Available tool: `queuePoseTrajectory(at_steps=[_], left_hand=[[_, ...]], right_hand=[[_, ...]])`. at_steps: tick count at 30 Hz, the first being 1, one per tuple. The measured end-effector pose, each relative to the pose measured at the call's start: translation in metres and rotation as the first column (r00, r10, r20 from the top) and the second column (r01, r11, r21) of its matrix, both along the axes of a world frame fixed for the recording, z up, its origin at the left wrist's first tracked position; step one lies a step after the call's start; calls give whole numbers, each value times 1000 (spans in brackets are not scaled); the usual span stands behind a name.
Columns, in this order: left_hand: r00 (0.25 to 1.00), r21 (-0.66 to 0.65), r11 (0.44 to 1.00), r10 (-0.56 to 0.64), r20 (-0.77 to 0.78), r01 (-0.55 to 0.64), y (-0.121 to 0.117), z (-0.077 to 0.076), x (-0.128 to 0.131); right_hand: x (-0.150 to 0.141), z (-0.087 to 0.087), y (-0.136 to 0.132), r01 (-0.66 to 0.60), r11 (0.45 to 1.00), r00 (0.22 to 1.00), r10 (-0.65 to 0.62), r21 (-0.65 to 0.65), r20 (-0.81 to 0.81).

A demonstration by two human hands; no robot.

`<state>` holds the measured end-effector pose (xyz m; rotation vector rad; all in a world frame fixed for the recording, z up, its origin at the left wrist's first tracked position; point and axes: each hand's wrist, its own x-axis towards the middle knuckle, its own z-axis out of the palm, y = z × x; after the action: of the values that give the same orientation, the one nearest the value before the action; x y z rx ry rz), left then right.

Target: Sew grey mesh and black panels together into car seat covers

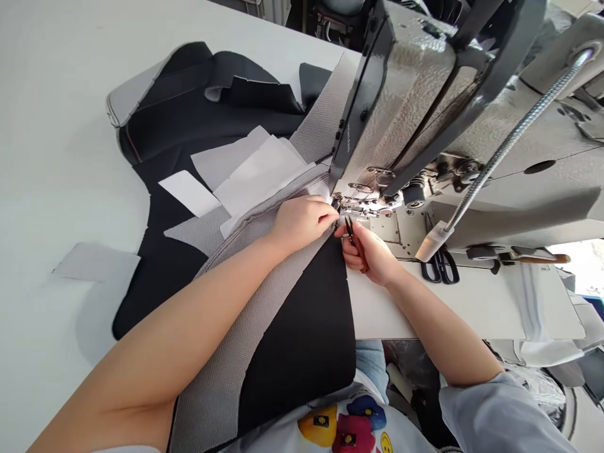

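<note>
While right fingers (350, 259) clamp snips (357, 244) | long axis slants leftward, tips away | left fingers (329, 218) together over fabric (278, 286)

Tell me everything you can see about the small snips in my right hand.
The small snips have short, dark, pointed blades and a reddish-brown handle, partly hidden by the fingers. The blades look like metal, and their tips seem slightly parted. Your right hand wraps the handle, with the blades pointing up in the picture, away from your body. They sit beside the sewing machine's stitching area, near your left hand. Whether the tips touch anything is too small to tell.
</note>
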<state>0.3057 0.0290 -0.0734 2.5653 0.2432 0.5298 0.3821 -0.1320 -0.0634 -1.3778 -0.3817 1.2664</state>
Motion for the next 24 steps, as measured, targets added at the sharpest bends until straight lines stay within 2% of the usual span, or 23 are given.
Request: queuePoseTrajectory(at_steps=[3, 6, 10, 24], left_hand=[[1000, -13, 1000, -5, 18, 5, -2, -1, 0], [999, 6, 999, -33, -13, 33, -3, 0, 1], [997, 40, 998, -49, -55, 51, -4, 2, 1], [998, 51, 997, -60, -19, 61, -4, -3, 3]], right_hand=[[1, 0, 3, 54, 998, 978, -55, -13, -200], [3, 1, 5, 86, 996, 950, -85, -8, -301], [4, 1, 7, 94, 996, 938, -88, 1, -336], [8, 3, 11, 98, 994, 917, -106, -40, -385]])
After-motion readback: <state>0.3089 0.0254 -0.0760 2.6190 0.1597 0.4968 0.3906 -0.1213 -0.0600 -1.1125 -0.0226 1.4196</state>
